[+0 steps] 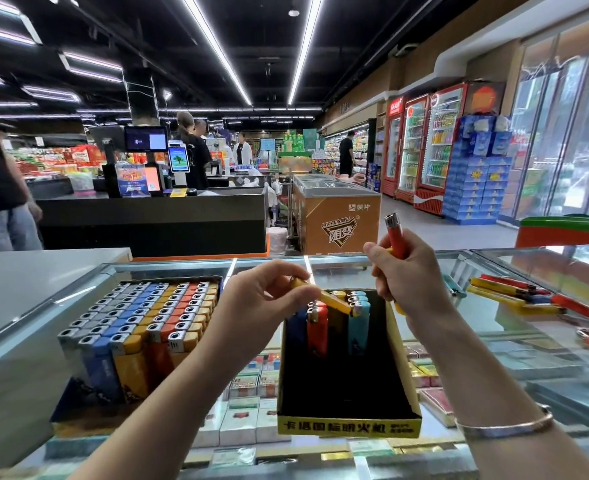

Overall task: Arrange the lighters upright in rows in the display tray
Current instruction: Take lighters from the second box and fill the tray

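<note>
step: filling back row | left hand (265, 292) pinches yellow lighter (324, 295) over display tray (402, 368) | right hand (407, 268) grips orange lighter (397, 237) at 1 o'clock | next: stand yellow upright

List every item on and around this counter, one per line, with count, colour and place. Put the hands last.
display tray: one, black with yellow front, centre, mostly unfilled
upright lighters: several, blue, red, yellow, light blue, tray's far end
full tray: one, grey, blue, yellow, red rows, left
loose lighters: several, yellow and red, lying right
glass counter: one, clear, beneath everything
left hand: pinches a yellow lighter over the tray
right hand: grips a red lighter, a yellow one below
</note>
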`<act>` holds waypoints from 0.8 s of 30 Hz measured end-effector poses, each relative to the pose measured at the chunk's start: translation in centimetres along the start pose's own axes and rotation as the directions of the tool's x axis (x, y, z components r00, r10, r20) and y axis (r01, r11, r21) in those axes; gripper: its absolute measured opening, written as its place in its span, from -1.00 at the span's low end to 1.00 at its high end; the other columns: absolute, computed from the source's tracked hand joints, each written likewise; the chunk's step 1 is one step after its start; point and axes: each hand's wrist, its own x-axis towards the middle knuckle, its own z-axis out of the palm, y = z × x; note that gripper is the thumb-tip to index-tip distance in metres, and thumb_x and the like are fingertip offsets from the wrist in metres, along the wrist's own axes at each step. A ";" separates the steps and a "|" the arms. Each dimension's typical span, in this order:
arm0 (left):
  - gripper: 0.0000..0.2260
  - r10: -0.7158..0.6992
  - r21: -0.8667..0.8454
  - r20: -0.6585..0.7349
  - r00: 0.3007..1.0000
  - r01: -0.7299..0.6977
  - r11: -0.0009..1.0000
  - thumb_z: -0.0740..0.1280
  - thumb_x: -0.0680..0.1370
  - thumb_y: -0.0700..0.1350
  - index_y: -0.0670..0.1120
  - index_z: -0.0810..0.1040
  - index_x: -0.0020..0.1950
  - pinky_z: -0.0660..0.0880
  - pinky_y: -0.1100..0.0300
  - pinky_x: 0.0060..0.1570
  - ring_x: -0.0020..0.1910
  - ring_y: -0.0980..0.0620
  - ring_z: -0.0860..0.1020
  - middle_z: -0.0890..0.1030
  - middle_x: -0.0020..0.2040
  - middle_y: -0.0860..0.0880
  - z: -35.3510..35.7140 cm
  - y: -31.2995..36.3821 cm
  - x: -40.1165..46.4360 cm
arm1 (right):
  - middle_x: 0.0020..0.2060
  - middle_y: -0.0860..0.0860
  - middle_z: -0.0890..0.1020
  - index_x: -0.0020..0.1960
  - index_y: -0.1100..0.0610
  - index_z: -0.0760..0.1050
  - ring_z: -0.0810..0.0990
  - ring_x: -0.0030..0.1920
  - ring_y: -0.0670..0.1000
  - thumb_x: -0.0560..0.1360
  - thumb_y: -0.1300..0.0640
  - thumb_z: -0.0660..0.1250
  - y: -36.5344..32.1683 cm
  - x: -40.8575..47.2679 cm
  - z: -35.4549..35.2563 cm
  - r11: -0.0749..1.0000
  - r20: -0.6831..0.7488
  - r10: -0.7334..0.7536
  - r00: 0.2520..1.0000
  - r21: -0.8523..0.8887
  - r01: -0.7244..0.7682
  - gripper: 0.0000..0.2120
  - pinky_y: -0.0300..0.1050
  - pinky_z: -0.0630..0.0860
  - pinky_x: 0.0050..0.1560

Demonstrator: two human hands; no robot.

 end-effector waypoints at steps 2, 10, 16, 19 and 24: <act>-0.77 0.066 0.121 -0.057 0.996 -0.058 0.991 0.35 0.34 0.19 0.07 0.58 -0.16 0.52 0.25 -0.34 -0.34 0.09 0.52 0.57 -0.30 0.06 0.4 0.0 0.1 | -0.34 0.14 0.45 -0.19 0.15 0.37 0.44 -0.45 -0.04 0.52 0.18 0.31 0.1 0.0 0.1 1.000 -0.003 -0.014 1.000 -0.024 0.014 -0.85 -0.28 0.38 -0.51; -0.76 0.105 0.284 -0.053 0.993 -0.086 0.955 0.38 0.30 0.18 0.11 0.53 -0.12 0.51 0.36 -0.28 -0.30 0.22 0.56 0.57 -0.29 0.13 0.5 1.2 2.8 | -0.32 0.20 0.43 -0.18 0.19 0.38 0.41 -0.36 0.10 0.51 0.17 0.32 0.2 0.1 0.2 0.999 -0.024 -0.026 0.999 -0.046 0.025 -0.84 -0.06 0.40 -0.35; -0.86 0.140 0.469 0.091 0.986 -0.167 0.867 0.43 0.33 0.11 0.09 0.61 -0.19 0.48 0.41 -0.28 -0.32 0.26 0.53 0.56 -0.29 0.20 1.1 1.7 3.7 | -0.31 0.20 0.43 -0.18 0.21 0.37 0.41 -0.32 0.14 0.50 0.16 0.33 0.2 0.1 0.2 0.999 -0.051 -0.033 0.998 -0.044 0.031 -0.82 0.04 0.42 -0.24; -0.84 0.079 0.571 0.218 0.973 -0.193 0.798 0.45 0.38 0.06 0.05 0.67 -0.10 0.52 0.29 -0.18 -0.26 0.23 0.52 0.62 -0.18 0.12 2.1 1.6 4.1 | -0.31 0.18 0.43 -0.21 0.16 0.37 0.42 -0.30 0.15 0.50 0.15 0.33 0.2 0.2 0.1 0.998 -0.081 -0.034 0.996 -0.048 0.031 -0.82 0.14 0.45 -0.20; -0.71 0.089 0.692 0.211 0.973 -0.213 0.690 0.42 0.40 0.11 0.03 0.61 0.06 0.49 0.21 -0.13 -0.09 0.08 0.57 0.64 -0.03 0.08 3.6 1.1 3.7 | -0.33 0.16 0.45 -0.23 0.12 0.38 0.44 -0.32 0.12 0.50 0.13 0.33 0.3 0.2 0.2 0.997 -0.098 -0.036 0.995 -0.066 0.030 -0.82 0.08 0.46 -0.21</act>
